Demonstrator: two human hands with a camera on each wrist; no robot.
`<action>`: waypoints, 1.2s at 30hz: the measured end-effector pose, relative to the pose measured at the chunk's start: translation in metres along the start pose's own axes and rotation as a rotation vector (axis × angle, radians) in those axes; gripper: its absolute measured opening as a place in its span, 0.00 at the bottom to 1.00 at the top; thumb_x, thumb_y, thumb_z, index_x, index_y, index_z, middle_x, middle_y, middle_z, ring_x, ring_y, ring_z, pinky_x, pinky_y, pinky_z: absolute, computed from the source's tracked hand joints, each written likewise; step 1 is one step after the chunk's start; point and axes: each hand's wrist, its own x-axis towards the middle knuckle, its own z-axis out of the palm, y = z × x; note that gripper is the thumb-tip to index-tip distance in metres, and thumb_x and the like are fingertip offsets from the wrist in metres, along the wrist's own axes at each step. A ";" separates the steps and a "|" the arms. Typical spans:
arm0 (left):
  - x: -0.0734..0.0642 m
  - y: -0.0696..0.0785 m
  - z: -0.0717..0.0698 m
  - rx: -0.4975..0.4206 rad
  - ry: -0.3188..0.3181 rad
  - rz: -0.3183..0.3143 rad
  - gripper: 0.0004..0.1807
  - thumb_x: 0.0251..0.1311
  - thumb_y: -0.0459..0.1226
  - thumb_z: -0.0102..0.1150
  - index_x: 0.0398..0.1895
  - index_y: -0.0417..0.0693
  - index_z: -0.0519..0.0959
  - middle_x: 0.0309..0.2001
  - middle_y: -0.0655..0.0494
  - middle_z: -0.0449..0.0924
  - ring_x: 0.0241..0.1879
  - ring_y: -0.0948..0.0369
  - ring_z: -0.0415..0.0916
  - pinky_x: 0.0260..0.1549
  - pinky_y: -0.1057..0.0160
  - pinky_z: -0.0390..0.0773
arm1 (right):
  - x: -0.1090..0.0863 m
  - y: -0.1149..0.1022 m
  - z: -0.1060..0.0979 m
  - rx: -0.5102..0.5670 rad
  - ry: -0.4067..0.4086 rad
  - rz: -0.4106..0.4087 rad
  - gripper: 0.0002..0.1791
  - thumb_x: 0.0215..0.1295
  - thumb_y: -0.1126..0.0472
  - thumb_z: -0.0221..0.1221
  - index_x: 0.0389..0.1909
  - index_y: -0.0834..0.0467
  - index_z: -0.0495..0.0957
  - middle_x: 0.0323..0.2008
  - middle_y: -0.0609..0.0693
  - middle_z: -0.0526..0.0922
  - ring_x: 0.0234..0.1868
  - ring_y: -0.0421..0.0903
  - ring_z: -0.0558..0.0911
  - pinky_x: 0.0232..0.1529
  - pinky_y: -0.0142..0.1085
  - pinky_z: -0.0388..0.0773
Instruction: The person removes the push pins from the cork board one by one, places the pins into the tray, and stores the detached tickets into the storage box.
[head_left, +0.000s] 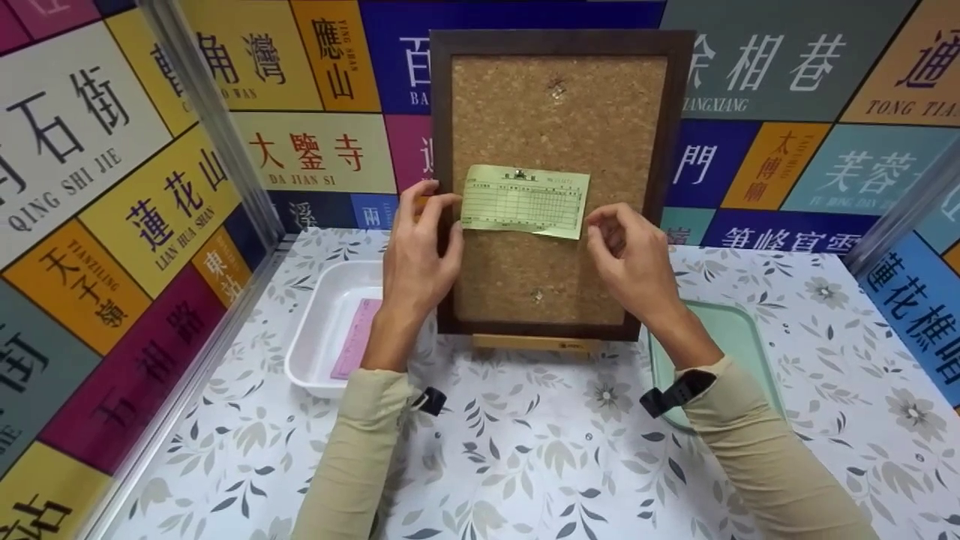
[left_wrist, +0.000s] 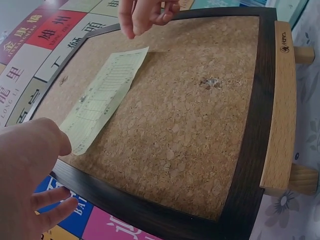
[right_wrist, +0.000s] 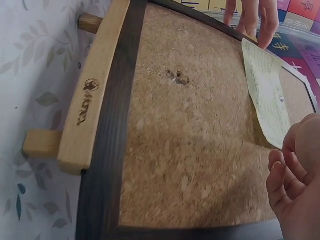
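Note:
A pale green printed form (head_left: 525, 202) lies against the framed corkboard (head_left: 495, 285), with a small shiny pin-like spot (head_left: 520, 174) at its top middle. Its left end curls slightly off the cork. My left hand (head_left: 420, 247) is at that end, thumb and fingers spread around the board's left edge; in the left wrist view the thumb (left_wrist: 62, 142) reaches the paper's corner, and whether it presses cannot be told. Just beyond the form's right edge is my right hand (head_left: 626, 247), fingers loosely bent and holding nothing. In the left wrist view its fingertips appear apart from the paper.
The board leans upright on a wooden stand (head_left: 532, 343). A white tray (head_left: 300, 360) with a pink slip (head_left: 354, 337) is at left, partly behind my left arm. At right lies a green tray (head_left: 739, 345). Rough marks (right_wrist: 177, 77) show on the cork. Printed walls surround the table.

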 end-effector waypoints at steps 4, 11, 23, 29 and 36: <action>0.001 0.001 0.000 0.006 0.002 -0.004 0.17 0.71 0.37 0.64 0.61 0.52 0.84 0.74 0.51 0.71 0.67 0.55 0.77 0.65 0.55 0.80 | 0.006 -0.007 0.005 0.007 -0.013 -0.013 0.08 0.76 0.61 0.65 0.49 0.61 0.84 0.32 0.50 0.86 0.28 0.41 0.79 0.31 0.24 0.73; 0.002 0.001 0.002 0.003 0.023 -0.020 0.16 0.72 0.39 0.65 0.61 0.52 0.84 0.73 0.52 0.72 0.66 0.55 0.77 0.63 0.54 0.82 | 0.015 -0.015 0.015 -0.016 -0.015 -0.028 0.10 0.77 0.56 0.66 0.48 0.59 0.85 0.27 0.50 0.85 0.25 0.41 0.79 0.30 0.24 0.72; 0.004 0.003 0.006 -0.003 0.074 -0.036 0.14 0.73 0.42 0.66 0.56 0.49 0.87 0.70 0.53 0.74 0.65 0.56 0.79 0.63 0.55 0.81 | 0.032 -0.026 0.034 -0.039 -0.025 -0.070 0.12 0.73 0.57 0.70 0.52 0.58 0.87 0.21 0.49 0.83 0.20 0.40 0.76 0.25 0.27 0.69; 0.004 0.002 0.008 -0.013 0.085 -0.042 0.10 0.73 0.43 0.67 0.49 0.49 0.90 0.70 0.53 0.74 0.63 0.56 0.80 0.62 0.55 0.81 | 0.039 -0.030 0.041 -0.055 -0.031 -0.065 0.12 0.73 0.60 0.69 0.52 0.58 0.87 0.21 0.50 0.83 0.20 0.40 0.75 0.27 0.27 0.69; 0.004 0.003 0.007 0.013 0.074 -0.059 0.08 0.71 0.43 0.69 0.44 0.51 0.91 0.72 0.55 0.74 0.65 0.56 0.78 0.61 0.55 0.81 | 0.050 -0.037 0.049 -0.076 -0.033 -0.040 0.13 0.71 0.59 0.70 0.53 0.58 0.87 0.21 0.49 0.83 0.21 0.41 0.76 0.28 0.29 0.69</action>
